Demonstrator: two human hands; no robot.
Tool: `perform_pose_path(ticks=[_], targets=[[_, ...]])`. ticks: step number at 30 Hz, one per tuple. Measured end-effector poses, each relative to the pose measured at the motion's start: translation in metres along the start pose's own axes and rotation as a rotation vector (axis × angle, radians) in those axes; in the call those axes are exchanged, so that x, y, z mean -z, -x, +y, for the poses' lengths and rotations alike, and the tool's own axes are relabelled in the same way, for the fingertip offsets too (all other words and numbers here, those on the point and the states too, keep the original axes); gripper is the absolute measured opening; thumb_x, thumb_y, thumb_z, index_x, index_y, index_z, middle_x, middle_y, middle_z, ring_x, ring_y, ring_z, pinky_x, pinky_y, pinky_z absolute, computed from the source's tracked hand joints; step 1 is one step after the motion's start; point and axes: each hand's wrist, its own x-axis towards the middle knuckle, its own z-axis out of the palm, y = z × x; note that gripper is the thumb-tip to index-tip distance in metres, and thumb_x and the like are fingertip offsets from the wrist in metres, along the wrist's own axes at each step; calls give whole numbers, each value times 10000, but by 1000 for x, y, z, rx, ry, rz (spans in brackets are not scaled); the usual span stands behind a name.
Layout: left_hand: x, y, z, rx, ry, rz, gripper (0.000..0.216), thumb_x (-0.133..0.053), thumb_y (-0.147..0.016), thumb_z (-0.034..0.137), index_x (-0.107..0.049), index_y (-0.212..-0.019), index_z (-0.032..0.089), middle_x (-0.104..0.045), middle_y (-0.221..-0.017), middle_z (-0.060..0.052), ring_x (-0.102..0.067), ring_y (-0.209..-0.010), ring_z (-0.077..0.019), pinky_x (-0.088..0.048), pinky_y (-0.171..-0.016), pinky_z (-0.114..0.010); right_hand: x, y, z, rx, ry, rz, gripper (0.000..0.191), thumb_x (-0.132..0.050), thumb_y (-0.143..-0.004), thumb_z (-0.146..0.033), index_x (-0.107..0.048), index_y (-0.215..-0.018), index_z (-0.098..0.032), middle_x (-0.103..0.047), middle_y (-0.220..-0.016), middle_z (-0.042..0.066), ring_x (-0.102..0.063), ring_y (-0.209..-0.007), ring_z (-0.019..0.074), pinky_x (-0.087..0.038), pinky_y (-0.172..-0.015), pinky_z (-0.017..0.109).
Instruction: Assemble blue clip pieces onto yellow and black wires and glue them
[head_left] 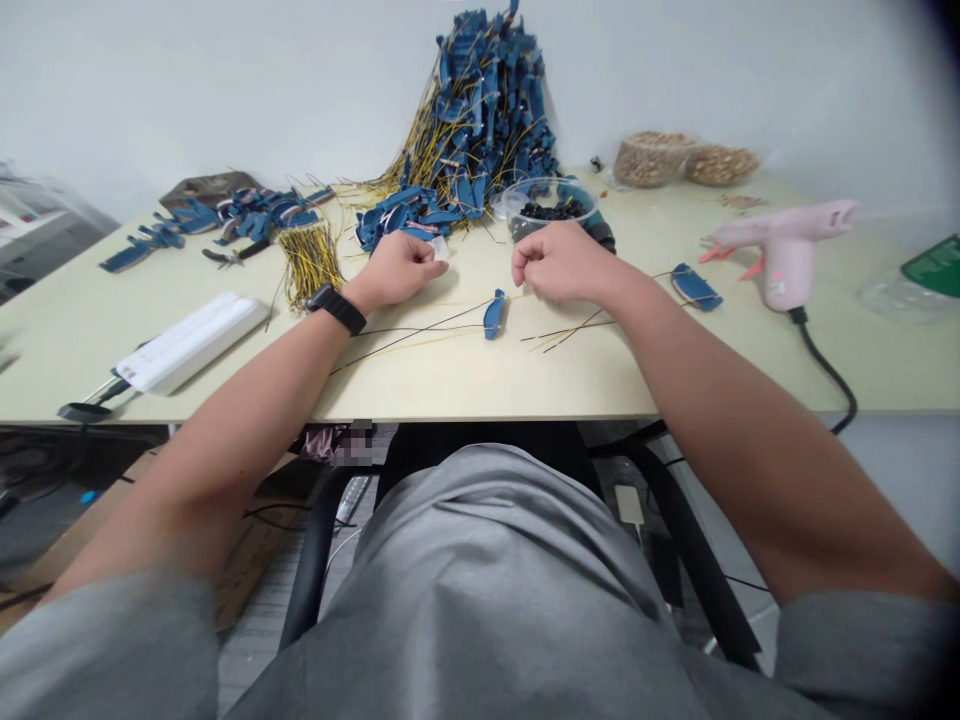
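Left hand (401, 270): resting curled nearly shut, any hold on a wire impossible to tell.
Right hand (562, 262): resting curled nearly shut, any hold equally impossible to tell.
Loose blue wired pieces: two lying flat, one (493, 314) between the hands, one (696, 287) right of the right hand.
Heaps of blue wired pieces: one large (480, 120) piling up beyond the hands.
Pink glue gun (787, 250): one, sitting farther right.
Clear bowl (551, 205): one, holding black bits.

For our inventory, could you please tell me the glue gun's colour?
The glue gun is pale pink; head view.
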Motion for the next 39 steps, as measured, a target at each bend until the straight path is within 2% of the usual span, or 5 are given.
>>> perform_pose_path(ticks=[4,9,19,24,39], targets=[[-1,-2,-7,-14,-5,1,571,-856,-1033,185,-459,-627,246,-355,-647,28,-335,-732,-174,-361,-816,-421,2,6,-10,-33,26,-43,320,-713,-858,62,-823,-833,-238,-792,-800,40,-816,-921,290,-643,-959,420],[-2,-6,-19,-29,8,-7,546,-897,-982,285,-454,-665,259,-350,-679,18,-359,-759,-189,-376,-819,-431,4,7,-12,-42,55,-36,305,-739,-877,21,-867,-871,-255,-823,-832,57,-858,-1011,333,-677,-1030,464],[2,-10,-26,-35,10,7,541,-882,-951,427,-443,-671,282,-353,-671,4,-386,-779,-221,-434,-828,-459,0,4,-8,-37,48,-5,292,-746,-901,18,-849,-859,-252,-824,-830,63,-859,-997,337,-672,-1062,485],[-1,-12,-32,-73,16,36,548,-897,-950,412,-443,-673,279,-328,-645,25,-366,-738,-196,-409,-796,-448,-3,4,-10,-16,26,-5,371,-699,-866,101,-811,-825,-251,-779,-782,29,-792,-879,276,-658,-960,438],[-2,-8,-24,-36,2,21,511,-901,-985,300,-463,-723,274,-340,-678,25,-374,-749,-197,-402,-802,-434,-4,4,-10,-13,22,9,385,-689,-876,126,-821,-818,-231,-781,-773,29,-749,-842,260,-627,-917,413]])
